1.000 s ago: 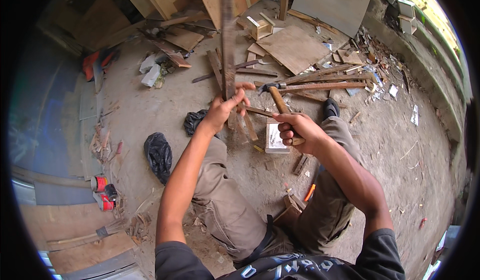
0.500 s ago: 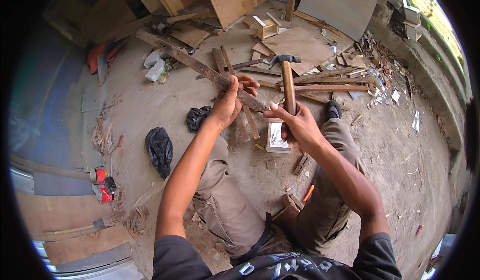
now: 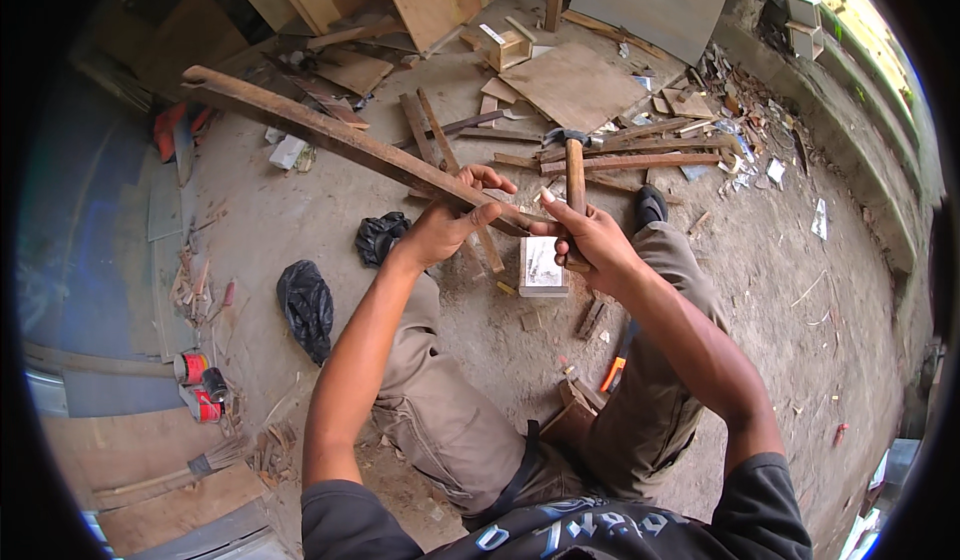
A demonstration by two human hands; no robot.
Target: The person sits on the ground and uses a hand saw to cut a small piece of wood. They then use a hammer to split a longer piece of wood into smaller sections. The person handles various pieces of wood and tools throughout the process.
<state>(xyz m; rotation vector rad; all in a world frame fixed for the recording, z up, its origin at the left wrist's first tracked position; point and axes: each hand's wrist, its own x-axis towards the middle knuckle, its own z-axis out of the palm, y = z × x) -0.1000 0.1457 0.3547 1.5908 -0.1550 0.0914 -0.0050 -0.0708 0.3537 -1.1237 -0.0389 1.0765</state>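
My left hand (image 3: 445, 228) is closed around a long, worn wooden strip (image 3: 330, 140), which slants from the upper left down to the centre. A claw hammer (image 3: 575, 175) stands head-up in my right hand (image 3: 598, 245), whose fingers wrap the lower handle. The strip's near end meets the fingertips of my right hand; whether they grip it I cannot tell. Below the hands, a small box with a white top (image 3: 543, 268) sits on the floor between my legs.
Wood strips (image 3: 640, 163) and a flat board (image 3: 575, 85) lie ahead. Black plastic bags (image 3: 305, 310) are left of my leg, with red cans (image 3: 200, 400) beyond. An orange-handled tool (image 3: 613, 373) lies by my right thigh. A concrete ledge (image 3: 840, 150) runs along the right.
The wooden strip has turned, showing a thicker side, and its far end has swung left. My left thumb has shifted lower across it. The hammer has dropped slightly, its head turned.
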